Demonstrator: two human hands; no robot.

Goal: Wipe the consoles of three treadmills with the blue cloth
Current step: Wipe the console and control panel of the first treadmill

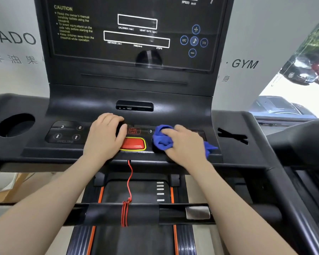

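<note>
The person's right hand (pixel 184 142) bunches the blue cloth (pixel 163 139) against the lower button strip of the black treadmill console (pixel 133 100), fingers curled over the wad and gripping it. Most of the cloth bulges out to the left of that hand, and a smaller tail (pixel 210 149) pokes out on its far right side, past the heel of the palm. A small button marked 3 (pixel 150 131) sits just left of the cloth.

The left hand (pixel 105 135) rests flat-ish on the console with relaxed fingers, holding nothing; its thumb lies against the edge of the red safety key (pixel 134 144), which has a yellow rim. Just beyond that thumb is the STOP/START label (pixel 133 131). To the left of the left hand lies the incline keypad (pixel 67 134) with its arrows and the numbers 3 and 6, and further left still a round cup holder (pixel 16 125).

From below the red key, between the two forearms, a red cord (pixel 129 181) drops down and is tied round the black crossbar (pixel 122 214). Above both hands stands the dark display panel (pixel 136 32) with a caution notice and blue music buttons (pixel 194 41).
</note>
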